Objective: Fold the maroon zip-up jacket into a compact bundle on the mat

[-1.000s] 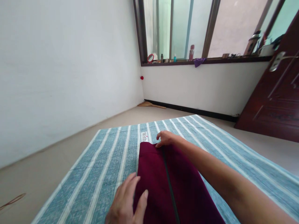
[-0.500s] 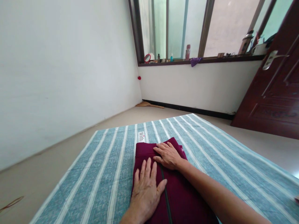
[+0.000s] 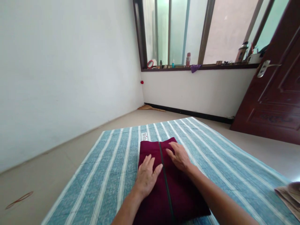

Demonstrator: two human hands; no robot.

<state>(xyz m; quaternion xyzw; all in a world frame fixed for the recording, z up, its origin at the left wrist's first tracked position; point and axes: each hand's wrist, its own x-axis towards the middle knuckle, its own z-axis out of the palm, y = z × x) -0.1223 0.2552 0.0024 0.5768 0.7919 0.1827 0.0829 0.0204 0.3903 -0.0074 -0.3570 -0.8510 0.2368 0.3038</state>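
A folded maroon garment (image 3: 168, 190) with a dark zip or trim line down its middle lies on a blue-green striped cloth (image 3: 93, 178). Over the garment's left half is my left hand (image 3: 147, 175), palm down, fingers stretched and thumb apart. My right hand (image 3: 179, 154) rests at the upper right edge of the garment, its fingers spread and pointing left. Neither hand grips anything. Beyond the garment's far edge, part of a printed label (image 3: 143, 136) shows on the striped cloth.
At the right edge lies a brown folded cloth (image 3: 289, 197). A thin loop of cord (image 3: 20, 200) is on the floor at left. A broom (image 3: 151, 108) lies by the far wall. The window sill (image 3: 173, 68) carries bottles and a mirror; a dark red door (image 3: 272, 93) stands at right.
Both hands have shifted on the garment, the right one towards its right edge, uncovering the top of the centre line. The view has tilted and drawn back, bringing the brown cloth into sight.
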